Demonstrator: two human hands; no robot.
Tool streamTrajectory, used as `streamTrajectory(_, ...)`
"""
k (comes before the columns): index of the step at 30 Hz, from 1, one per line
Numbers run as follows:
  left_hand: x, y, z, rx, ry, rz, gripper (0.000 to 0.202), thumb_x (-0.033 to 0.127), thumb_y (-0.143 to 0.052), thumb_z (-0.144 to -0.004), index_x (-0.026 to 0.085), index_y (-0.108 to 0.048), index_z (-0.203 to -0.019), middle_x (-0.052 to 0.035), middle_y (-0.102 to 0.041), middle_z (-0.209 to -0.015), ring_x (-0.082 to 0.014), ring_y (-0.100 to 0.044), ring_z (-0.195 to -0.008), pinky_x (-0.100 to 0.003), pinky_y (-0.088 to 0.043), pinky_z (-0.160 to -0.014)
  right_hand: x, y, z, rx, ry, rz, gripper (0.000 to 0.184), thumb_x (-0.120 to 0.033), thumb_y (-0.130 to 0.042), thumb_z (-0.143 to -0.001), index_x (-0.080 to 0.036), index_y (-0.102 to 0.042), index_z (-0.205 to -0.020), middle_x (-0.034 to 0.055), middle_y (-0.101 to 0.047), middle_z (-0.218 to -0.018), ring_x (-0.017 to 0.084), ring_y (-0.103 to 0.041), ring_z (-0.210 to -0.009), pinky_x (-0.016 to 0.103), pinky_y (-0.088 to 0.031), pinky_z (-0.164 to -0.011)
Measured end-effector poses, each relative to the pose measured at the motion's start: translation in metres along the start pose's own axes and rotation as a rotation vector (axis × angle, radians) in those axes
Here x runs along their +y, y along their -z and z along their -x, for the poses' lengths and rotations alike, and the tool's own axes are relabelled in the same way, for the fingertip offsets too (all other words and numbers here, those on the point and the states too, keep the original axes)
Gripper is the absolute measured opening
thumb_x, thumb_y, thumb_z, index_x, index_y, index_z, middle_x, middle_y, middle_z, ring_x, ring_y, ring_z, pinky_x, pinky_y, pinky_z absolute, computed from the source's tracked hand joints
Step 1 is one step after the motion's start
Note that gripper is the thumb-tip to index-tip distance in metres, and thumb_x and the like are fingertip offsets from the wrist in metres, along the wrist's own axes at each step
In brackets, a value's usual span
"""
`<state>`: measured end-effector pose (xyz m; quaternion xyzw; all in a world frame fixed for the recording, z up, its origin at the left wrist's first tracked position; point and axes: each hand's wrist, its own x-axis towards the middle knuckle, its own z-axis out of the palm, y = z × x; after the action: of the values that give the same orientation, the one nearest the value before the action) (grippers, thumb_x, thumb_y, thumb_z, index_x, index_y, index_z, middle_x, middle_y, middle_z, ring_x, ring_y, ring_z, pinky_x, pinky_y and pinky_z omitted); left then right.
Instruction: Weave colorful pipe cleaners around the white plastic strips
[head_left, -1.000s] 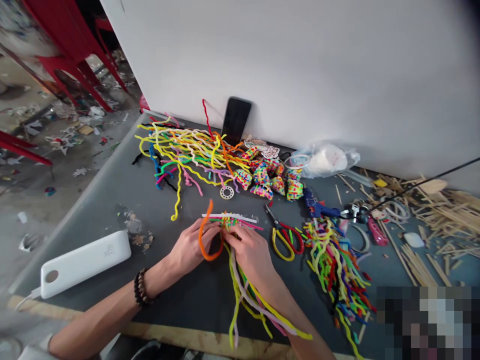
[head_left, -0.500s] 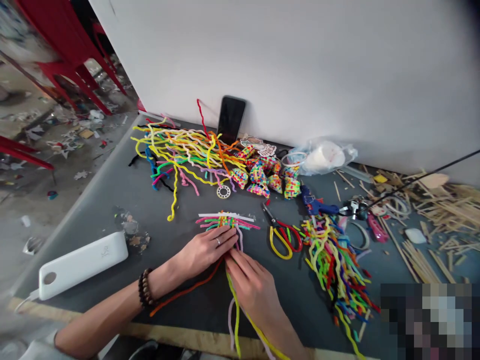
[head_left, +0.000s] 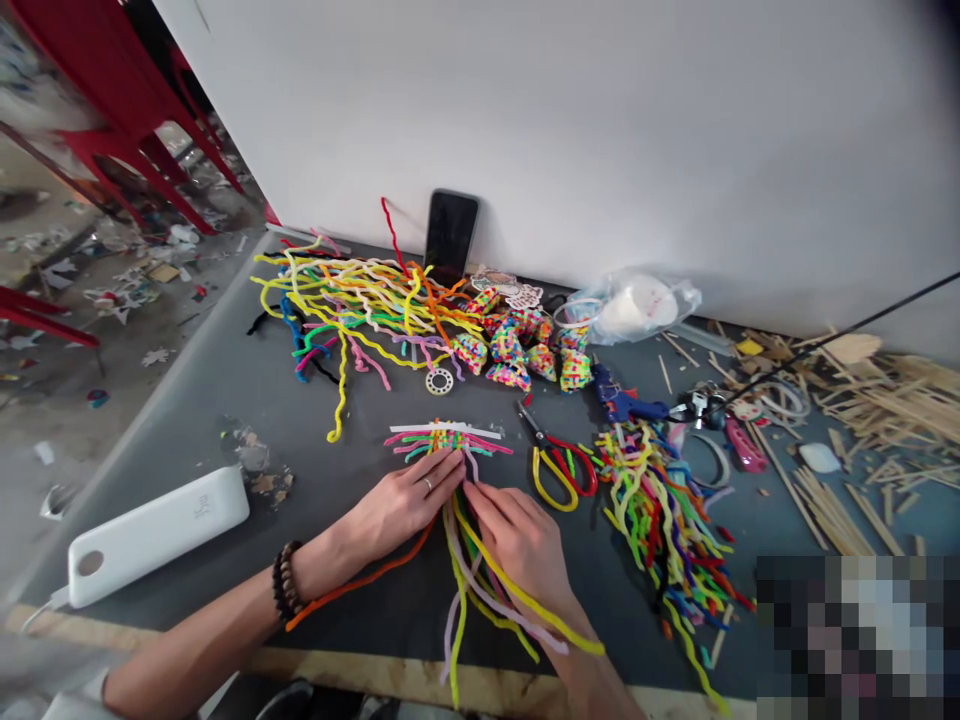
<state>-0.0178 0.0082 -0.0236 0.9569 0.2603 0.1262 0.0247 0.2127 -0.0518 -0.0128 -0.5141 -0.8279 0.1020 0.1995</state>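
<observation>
My left hand lies flat, fingers stretched out, pressing on the near edge of a small woven patch of coloured pipe cleaners on the grey table. An orange pipe cleaner runs from under that hand towards the table's near edge. My right hand sits just right of it, fingertips pinched on the loose yellow, lilac and green strands that trail from the patch towards me.
A heap of long pipe cleaners and small woven pieces lie behind. Scissors, a blue glue gun, short pipe cleaner offcuts, wooden sticks, a phone against the wall, a white power bank at left.
The orange pipe cleaner, looped up in my hands a second ago, now lies pulled through and flat on the table. My left hand has flattened onto the weave; my right hand has regripped the trailing strands.
</observation>
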Motion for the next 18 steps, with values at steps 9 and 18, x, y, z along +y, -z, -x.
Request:
streamTrajectory(9, 0.004, 0.003, -0.014, -0.057, 0.009, -0.063, 0.039, 0.014, -0.047, -0.104, 0.01, -0.055, -0.141, -0.0159, -0.053, -0.157, -0.0273, -0.054, -0.141, -0.037, -0.053, -0.106, -0.008, 0.016, -0.012, -0.046, 0.228, 0.158, 0.028, -0.007, -0.053, -0.099, -0.013, -0.069, -0.12, 0.0079, -0.077, -0.097, 0.019, -0.066, -0.076, 0.035, -0.047, -0.068)
streamTrajectory(18, 0.005, 0.008, -0.009, -0.109, 0.033, -0.018, 0.059, 0.009, -0.047, -0.099, 0.016, -0.04, -0.157, -0.0132, -0.047, -0.162, -0.0257, -0.048, -0.147, -0.036, -0.05, -0.108, -0.009, 0.03, -0.004, -0.136, 0.475, 0.35, 0.029, -0.005, -0.049, -0.1, -0.011, -0.067, -0.122, 0.0111, -0.076, -0.1, 0.02, -0.066, -0.082, 0.036, -0.048, -0.073)
